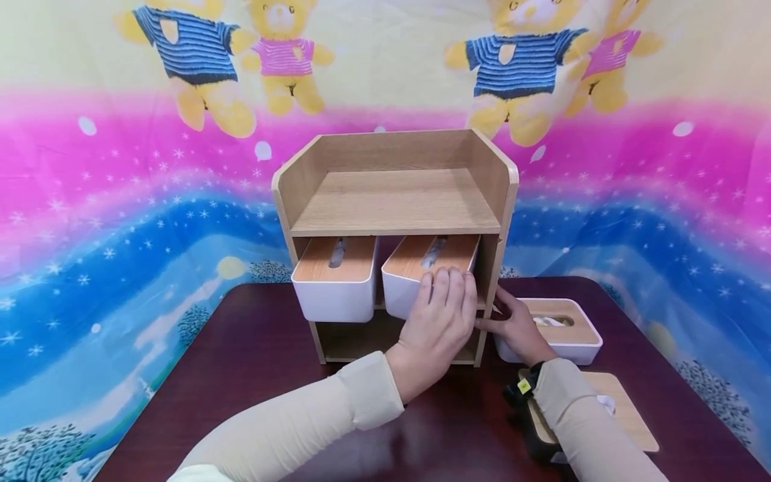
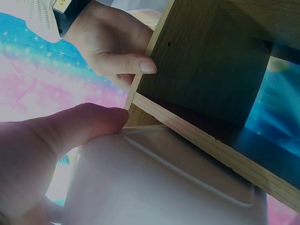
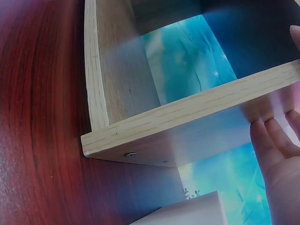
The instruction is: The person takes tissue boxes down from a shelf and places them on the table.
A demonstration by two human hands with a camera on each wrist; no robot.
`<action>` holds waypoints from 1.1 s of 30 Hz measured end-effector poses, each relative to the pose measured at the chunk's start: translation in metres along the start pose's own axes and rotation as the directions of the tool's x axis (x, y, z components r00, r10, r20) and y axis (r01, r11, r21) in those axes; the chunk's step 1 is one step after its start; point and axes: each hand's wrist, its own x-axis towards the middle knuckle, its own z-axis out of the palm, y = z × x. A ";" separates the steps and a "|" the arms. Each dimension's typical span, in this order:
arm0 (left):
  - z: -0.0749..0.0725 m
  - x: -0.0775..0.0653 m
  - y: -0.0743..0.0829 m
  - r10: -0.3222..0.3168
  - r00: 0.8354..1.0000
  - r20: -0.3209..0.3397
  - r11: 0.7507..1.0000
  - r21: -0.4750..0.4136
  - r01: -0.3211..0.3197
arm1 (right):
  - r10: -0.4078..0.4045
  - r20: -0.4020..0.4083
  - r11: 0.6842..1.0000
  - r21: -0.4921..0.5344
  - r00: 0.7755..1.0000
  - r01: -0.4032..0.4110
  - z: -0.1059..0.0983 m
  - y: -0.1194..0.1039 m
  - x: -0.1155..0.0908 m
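Note:
My left hand [image 1: 436, 321] lies against the front right corner of a white tissue box [image 1: 400, 292] with a wood-look lid. Its four fingers point up together at the lid's front edge, and its thumb [image 2: 93, 123] touches the box's side. This box sticks out of the upper compartment of a small wooden shelf [image 1: 391, 201]. My right hand [image 1: 521, 328] grips the shelf's right side panel, thumb over the front edge and fingertips [image 3: 258, 136] on the outer face. A second tissue box [image 1: 337, 301] juts from the compartment's left half.
To the right of the shelf stands another tissue box [image 1: 581, 351] on the dark red table [image 1: 253, 375]. A dark-sided box with a wooden lid [image 1: 632, 412] sits nearer, partly behind my right forearm. A printed cloth [image 1: 385, 120] hangs behind the table.

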 end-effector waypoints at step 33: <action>-0.028 -0.022 -0.010 0.096 0.993 -0.074 0.991 -0.087 -0.102 | -0.002 -0.017 0.999 -0.040 1.000 0.002 0.000 0.000 0.001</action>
